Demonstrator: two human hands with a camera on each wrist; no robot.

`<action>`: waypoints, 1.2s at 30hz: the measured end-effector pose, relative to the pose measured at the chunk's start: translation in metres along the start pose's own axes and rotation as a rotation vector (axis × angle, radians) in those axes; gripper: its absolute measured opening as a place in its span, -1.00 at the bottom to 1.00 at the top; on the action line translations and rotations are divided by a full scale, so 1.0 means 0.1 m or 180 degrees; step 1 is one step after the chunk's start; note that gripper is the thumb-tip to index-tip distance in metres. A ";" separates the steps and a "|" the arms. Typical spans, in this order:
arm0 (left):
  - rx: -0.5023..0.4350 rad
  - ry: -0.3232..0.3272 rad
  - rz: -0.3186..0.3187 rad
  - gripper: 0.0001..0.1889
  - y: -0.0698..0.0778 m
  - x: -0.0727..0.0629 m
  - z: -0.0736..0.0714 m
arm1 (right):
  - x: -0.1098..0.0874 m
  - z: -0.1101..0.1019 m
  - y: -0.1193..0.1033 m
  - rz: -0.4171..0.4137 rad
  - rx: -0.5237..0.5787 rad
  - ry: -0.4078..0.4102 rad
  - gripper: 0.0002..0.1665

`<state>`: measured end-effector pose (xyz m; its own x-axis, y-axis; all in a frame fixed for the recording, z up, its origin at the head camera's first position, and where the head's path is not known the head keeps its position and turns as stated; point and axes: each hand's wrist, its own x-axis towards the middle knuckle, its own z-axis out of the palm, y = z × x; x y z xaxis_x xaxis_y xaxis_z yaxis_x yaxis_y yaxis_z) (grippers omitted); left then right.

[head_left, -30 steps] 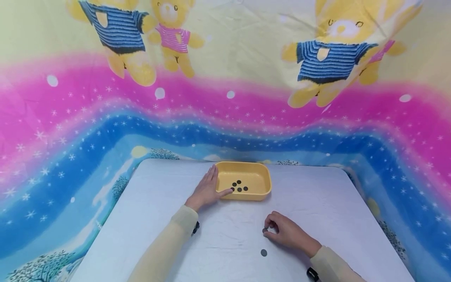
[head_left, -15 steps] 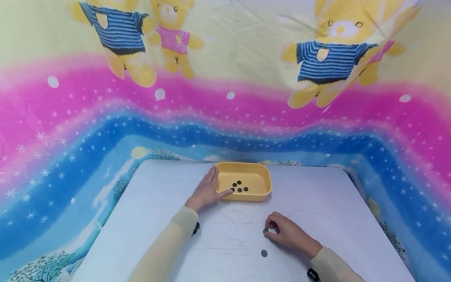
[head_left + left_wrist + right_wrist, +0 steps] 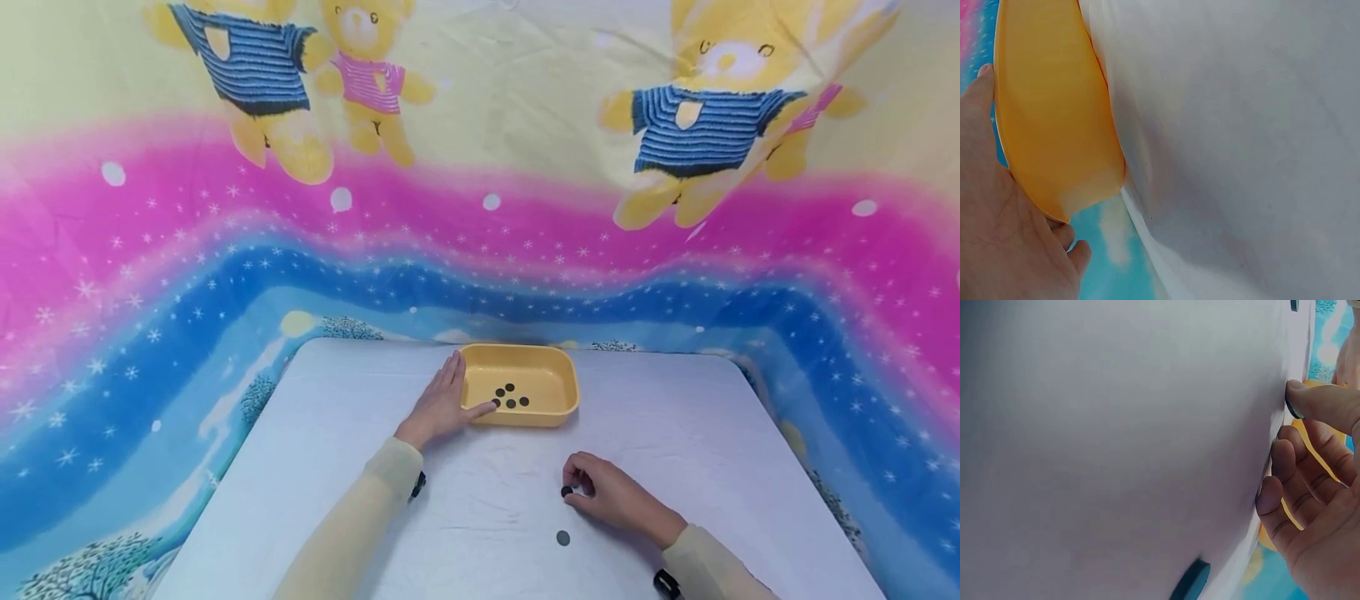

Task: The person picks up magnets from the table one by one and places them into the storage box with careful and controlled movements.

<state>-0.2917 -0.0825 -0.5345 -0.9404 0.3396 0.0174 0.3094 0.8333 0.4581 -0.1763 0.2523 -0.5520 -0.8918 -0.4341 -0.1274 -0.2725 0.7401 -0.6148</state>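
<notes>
My left hand [image 3: 441, 402] rests against the left end of a yellow plastic tray [image 3: 558, 417], its fingers straight along the side and the thumb across the front rim. Several small dark round discs [image 3: 524, 402] lie on the tray's floor; the thumb partly covers one. My right hand [image 3: 611, 492] is low over the table, in front of the tray, and pinches a black disc [image 3: 566, 492] between thumb and forefinger. In the right wrist view that disc [image 3: 1293, 407] shows edge-on at the fingertips. Nearer the person, another disc [image 3: 563, 538] lies flat on the cloth.
A white cloth [image 3: 465, 517] covers the table, with slight wrinkles. The tray stands close to the table's back edge. Behind it hangs a printed curtain [image 3: 480, 225] with bears, which also wraps both sides.
The disc at my right fingertips now looks darker and slightly tipped, with the hand almost in place. My left hand, the tray and the loose disc have not visibly moved.
</notes>
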 end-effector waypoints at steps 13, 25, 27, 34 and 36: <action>0.0027 -0.0004 -0.0008 0.31 -0.02 0.02 0.03 | 0.03 -0.10 -0.07 -0.0092 0.0142 -0.0193 -0.76; 0.0028 -0.0019 0.0009 0.29 -0.03 0.02 0.03 | 0.12 -0.25 -0.15 -0.0605 0.0066 0.0303 -0.74; -0.0003 -0.0020 0.0004 0.27 -0.03 0.02 0.03 | 0.15 -0.28 -0.17 -0.0691 0.0053 0.0387 -0.73; -0.0051 0.0032 0.0002 0.26 -0.01 0.02 0.01 | 0.33 -0.38 -0.20 -0.0850 0.0062 0.0661 -0.73; -0.0042 0.0029 0.0007 0.26 -0.01 0.02 0.01 | 0.39 -0.39 -0.21 -0.0848 0.0085 0.0717 -0.74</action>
<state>-0.2935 -0.0821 -0.5359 -0.9409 0.3375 0.0266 0.3098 0.8266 0.4698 -0.2193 0.2404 -0.5139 -0.8488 -0.4837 0.2135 -0.4995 0.6010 -0.6240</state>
